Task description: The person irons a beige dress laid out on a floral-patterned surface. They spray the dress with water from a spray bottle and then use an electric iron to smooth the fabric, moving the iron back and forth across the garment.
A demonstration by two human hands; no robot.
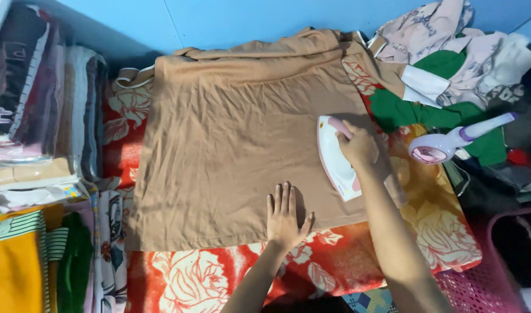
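1. Tan garment (230, 145) lies spread flat on a red floral cloth (219, 272) covering the work surface, centre of scene; far edge bunched into a loose fold against the blue wall (248, 17).
2. Iron (336, 156), white w/ pink handle, sits sole-down on the garment's right edge, nose pointing far.
3. Right hand (358, 145): closed round the iron's handle, fingers wrapped, firm grip.
4. Left hand (285, 217): open, palm down, fingers together and extended, pressing the garment's near hem just left of the iron. Holds nothing; acts as an anchor on the fabric.
5. Step in hand, as judged: pressing the right portion of the garment, fabric held taut by the flat hand. Faint creases show across the middle and left of the cloth, so most of the area appears not yet done.
6. Next move calls for, in my judgement: iron to travel left across the fabric while the flat hand shifts clear of its path; hand and sole plate are near each other, so burn risk noted. Far bunched fold would need flattening before the iron reaches it.
7. Surroundings: spray bottle (451, 142), white/purple, lies on its side right of the iron on a green cloth (427, 113). Heap of mixed clothes (451, 40) far right. Folded stacks (39, 116) at left, incl. a yellow item (13, 272) near left. Pink basket (480, 290) near right, partly in view.
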